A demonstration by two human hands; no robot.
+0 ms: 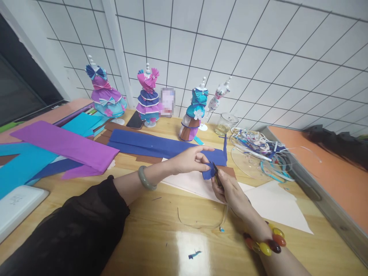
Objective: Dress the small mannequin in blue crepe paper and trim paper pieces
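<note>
Between thumb and fingers, my left hand (191,159) pinches a small dark blue piece of paper or cloth (207,174). My right hand (231,191) is closed around small black-handled scissors (219,179), whose dark blades touch the edge of the blue piece. Much of the scissors is hidden by my fingers. Just behind my hands lies a long folded strip of blue crepe-like material (161,145). Below them are a white sheet (189,182) and part of a brown sheet (230,173). A thin cord (198,227) curves across the table in front.
Dressed miniature mannequins (148,99) and a bare patterned one (220,94) stand along the tiled wall. A glass (226,123) and a pile of ribbon scraps (255,143) are at right. Purple strips (69,145) and a white power bank-like box (23,209) lie left.
</note>
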